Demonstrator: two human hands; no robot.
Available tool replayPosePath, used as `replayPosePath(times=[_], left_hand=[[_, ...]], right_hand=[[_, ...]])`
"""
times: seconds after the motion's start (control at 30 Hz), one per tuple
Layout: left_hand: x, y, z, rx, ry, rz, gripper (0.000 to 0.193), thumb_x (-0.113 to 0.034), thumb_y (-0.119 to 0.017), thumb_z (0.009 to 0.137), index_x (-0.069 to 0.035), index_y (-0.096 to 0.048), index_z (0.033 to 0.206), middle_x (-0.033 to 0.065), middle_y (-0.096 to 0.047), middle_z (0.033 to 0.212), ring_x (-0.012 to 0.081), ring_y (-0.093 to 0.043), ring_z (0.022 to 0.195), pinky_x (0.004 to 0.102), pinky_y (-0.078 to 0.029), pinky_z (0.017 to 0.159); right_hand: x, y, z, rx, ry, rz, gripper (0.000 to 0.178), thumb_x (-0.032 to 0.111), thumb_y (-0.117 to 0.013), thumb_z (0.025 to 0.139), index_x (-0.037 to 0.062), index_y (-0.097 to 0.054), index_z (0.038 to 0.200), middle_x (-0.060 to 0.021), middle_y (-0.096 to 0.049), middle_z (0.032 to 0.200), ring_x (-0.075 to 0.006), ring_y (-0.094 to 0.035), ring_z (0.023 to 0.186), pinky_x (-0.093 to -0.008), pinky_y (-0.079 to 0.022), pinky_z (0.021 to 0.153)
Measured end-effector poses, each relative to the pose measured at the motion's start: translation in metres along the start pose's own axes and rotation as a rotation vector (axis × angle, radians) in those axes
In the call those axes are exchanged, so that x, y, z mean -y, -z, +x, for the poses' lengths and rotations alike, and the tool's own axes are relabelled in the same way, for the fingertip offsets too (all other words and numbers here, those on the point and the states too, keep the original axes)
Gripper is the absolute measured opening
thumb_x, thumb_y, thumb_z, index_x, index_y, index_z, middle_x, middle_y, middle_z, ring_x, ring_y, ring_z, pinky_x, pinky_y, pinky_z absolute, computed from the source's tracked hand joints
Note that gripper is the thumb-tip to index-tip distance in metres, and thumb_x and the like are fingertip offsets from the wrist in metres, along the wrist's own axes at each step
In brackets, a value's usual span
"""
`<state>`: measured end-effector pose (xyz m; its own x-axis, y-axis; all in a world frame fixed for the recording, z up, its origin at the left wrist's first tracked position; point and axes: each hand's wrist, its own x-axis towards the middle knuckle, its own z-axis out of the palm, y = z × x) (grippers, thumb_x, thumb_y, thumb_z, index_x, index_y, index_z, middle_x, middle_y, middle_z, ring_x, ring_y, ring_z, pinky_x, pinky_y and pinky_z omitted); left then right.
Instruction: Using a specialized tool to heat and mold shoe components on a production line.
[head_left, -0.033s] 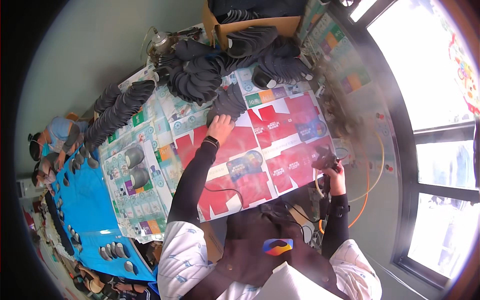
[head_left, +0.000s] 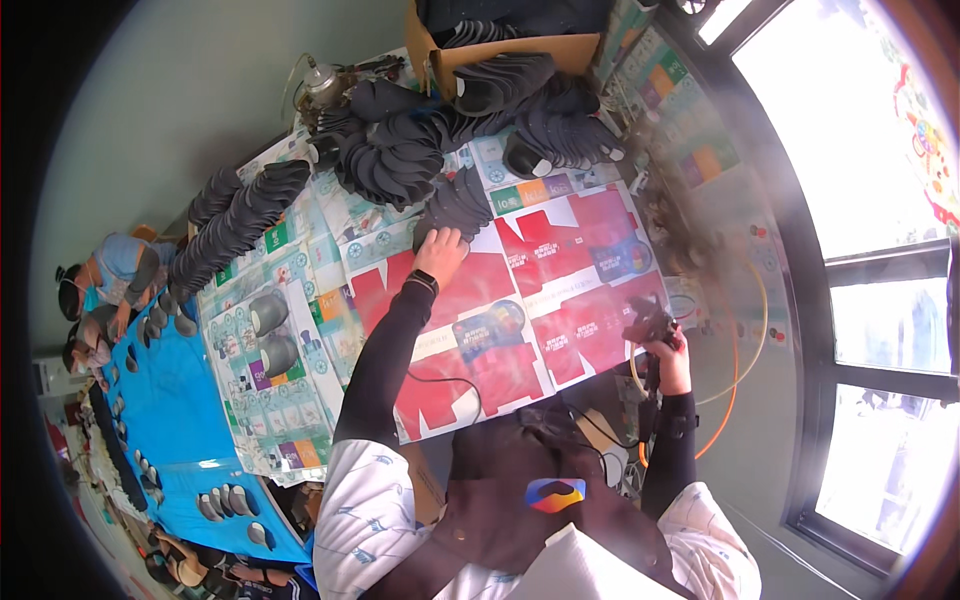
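My left hand (head_left: 442, 255), with a dark band at its wrist, reaches to the near end of a short overlapping row of dark grey, curved, shell-like pieces (head_left: 460, 205). Its fingers are closed on the nearest piece, and part of their grip is hidden. On the right, my right hand (head_left: 672, 362) is wrapped round a dark spray gun (head_left: 650, 322) with hoses near it. The gun is over the right edge of the red and white printed sheets (head_left: 470, 375) that cover the table in front of me.
More rows of dark pieces (head_left: 390, 160) stand at the back, beside a filled cardboard box (head_left: 590, 50). Two pieces (head_left: 278, 355) lie at left. A blue table (head_left: 180, 400) with scattered pieces and people (head_left: 110, 270) is farther left. A yellow hose (head_left: 765, 310) loops at right, near the window.
The spray gun and my right hand have shifted very slightly. My left hand stays on the row of dark pieces.
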<state>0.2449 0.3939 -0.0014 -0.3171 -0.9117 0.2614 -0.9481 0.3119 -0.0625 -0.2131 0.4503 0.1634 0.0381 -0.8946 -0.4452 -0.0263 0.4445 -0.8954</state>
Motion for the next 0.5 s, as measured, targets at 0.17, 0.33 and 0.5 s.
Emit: replayPosePath(times=[0.17, 0.33, 0.5], left_hand=[[0.016, -0.036, -0.022, -0.128, 0.835, -0.245, 0.047, -0.016, -0.078, 0.077, -0.003, -0.052, 0.114, 0.0173, -0.059, 0.11, 0.0378, -0.056, 0.11, 0.0505, -0.046, 0.093], [0.054, -0.064, -0.032, 0.004, 0.874, -0.533, 0.084, -0.027, -0.086, 0.073, 0.0, -0.042, 0.14, 0.0231, -0.051, 0.143, 0.0414, -0.048, 0.131, 0.0493, -0.041, 0.11], [0.044, -0.041, 0.004, 0.575, 0.732, -0.439, 0.103, -0.034, -0.091, 0.067, -0.011, -0.035, 0.151, 0.0137, -0.045, 0.152, 0.0365, -0.04, 0.14, 0.0549, -0.036, 0.113]], right_hand=[[0.004, 0.014, -0.051, 0.041, 0.029, -0.046, 0.036, 0.002, -0.056, 0.082, -0.0035, -0.065, 0.117, -0.0133, -0.075, 0.099, -0.0131, -0.069, 0.075, -0.0234, -0.053, 0.049], [0.003, 0.008, -0.071, 0.062, 0.006, -0.069, 0.031, 0.0, -0.055, 0.082, -0.0031, -0.067, 0.111, -0.011, -0.074, 0.097, -0.0144, -0.069, 0.08, -0.0237, -0.055, 0.052], [0.009, 0.013, -0.086, 0.032, 0.009, -0.073, 0.035, 0.002, -0.057, 0.081, -0.0037, -0.064, 0.115, -0.0115, -0.074, 0.097, -0.0155, -0.07, 0.083, -0.0245, -0.056, 0.053]])
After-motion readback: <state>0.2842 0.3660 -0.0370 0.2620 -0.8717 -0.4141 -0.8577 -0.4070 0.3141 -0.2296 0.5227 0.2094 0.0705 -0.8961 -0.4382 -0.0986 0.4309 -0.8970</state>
